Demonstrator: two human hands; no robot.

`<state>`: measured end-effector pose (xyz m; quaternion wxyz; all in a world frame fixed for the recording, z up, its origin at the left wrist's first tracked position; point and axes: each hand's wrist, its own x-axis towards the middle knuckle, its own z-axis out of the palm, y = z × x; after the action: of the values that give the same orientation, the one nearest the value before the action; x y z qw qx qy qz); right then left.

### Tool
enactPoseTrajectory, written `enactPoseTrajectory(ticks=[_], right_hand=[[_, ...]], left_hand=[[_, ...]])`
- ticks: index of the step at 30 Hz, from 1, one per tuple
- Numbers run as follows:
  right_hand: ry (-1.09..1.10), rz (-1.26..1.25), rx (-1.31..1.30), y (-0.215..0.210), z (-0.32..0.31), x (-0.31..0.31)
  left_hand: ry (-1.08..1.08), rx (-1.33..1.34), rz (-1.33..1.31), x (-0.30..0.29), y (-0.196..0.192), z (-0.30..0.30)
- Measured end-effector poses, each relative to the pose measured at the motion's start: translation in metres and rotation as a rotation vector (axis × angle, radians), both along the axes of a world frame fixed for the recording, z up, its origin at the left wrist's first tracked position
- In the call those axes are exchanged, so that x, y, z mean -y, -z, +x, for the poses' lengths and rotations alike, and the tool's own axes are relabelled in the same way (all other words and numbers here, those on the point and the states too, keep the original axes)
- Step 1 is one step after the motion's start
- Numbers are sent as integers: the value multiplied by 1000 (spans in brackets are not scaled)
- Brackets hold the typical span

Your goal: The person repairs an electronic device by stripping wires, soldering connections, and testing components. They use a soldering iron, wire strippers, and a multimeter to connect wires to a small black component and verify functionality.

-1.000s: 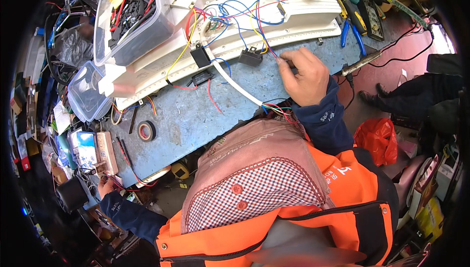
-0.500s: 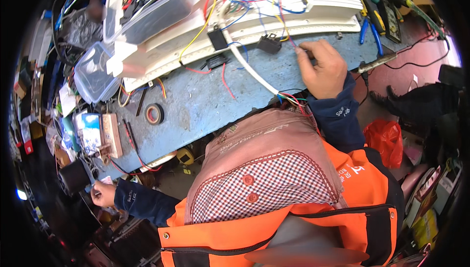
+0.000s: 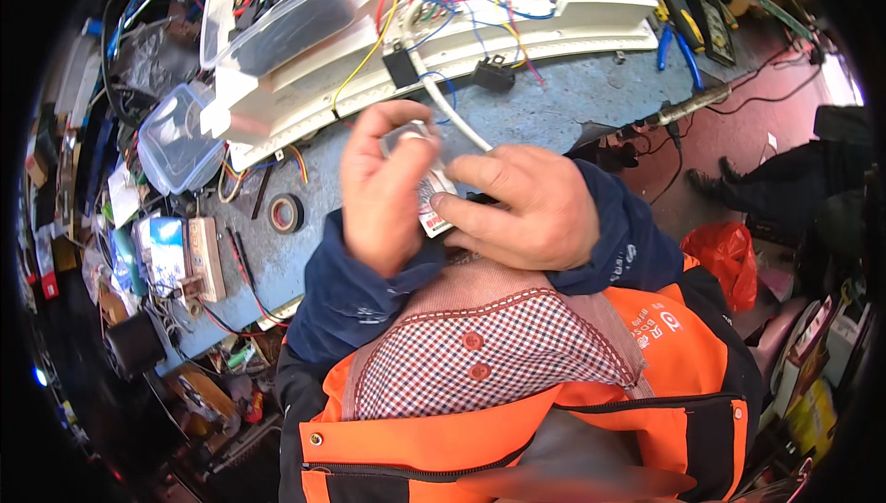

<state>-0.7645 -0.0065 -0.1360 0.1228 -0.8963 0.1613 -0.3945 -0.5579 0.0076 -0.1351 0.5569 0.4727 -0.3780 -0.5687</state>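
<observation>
Both hands meet over the bench's near edge, in front of my apron. My left hand (image 3: 380, 198) grips a small flat white packet (image 3: 435, 220) with printing on it and a greyish, see-through upper part. The fingers of my right hand (image 3: 540, 212) close on the packet's right side; motion blurs the fingertips and the packet's top. Just beyond the hands, a white cable (image 3: 459, 118) comes down from a white plastic housing (image 3: 591, 21) with loose coloured wires. Two black box-shaped parts, one on the housing's edge (image 3: 401, 69) and one farther right (image 3: 495, 76), hang on the wires.
A clear bin (image 3: 314, 34) of black and red parts sits on the housing. On the blue bench (image 3: 323, 175) lie a tape roll (image 3: 286, 213), a clear lid (image 3: 180, 138) and test leads (image 3: 242, 263). Pliers (image 3: 681, 55) lie far right; a red bag (image 3: 723, 263) is on the floor.
My left hand has come from the bench's lower left to the middle, now with the packet. My right hand has left the wires and moved left to meet it.
</observation>
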Motion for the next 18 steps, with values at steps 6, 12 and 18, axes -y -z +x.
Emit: enactPoseTrajectory(ticks=[6, 12, 18], right_hand=[[249, 366, 365, 28, -10, -15], [-56, 1104, 665, 43, 5, -27], [-149, 1084, 778, 56, 18, -19]], left_hand=[[202, -341, 10, 7, 7, -9], [52, -670, 55, 11, 47, -9], [-108, -654, -35, 16, 48, -20]])
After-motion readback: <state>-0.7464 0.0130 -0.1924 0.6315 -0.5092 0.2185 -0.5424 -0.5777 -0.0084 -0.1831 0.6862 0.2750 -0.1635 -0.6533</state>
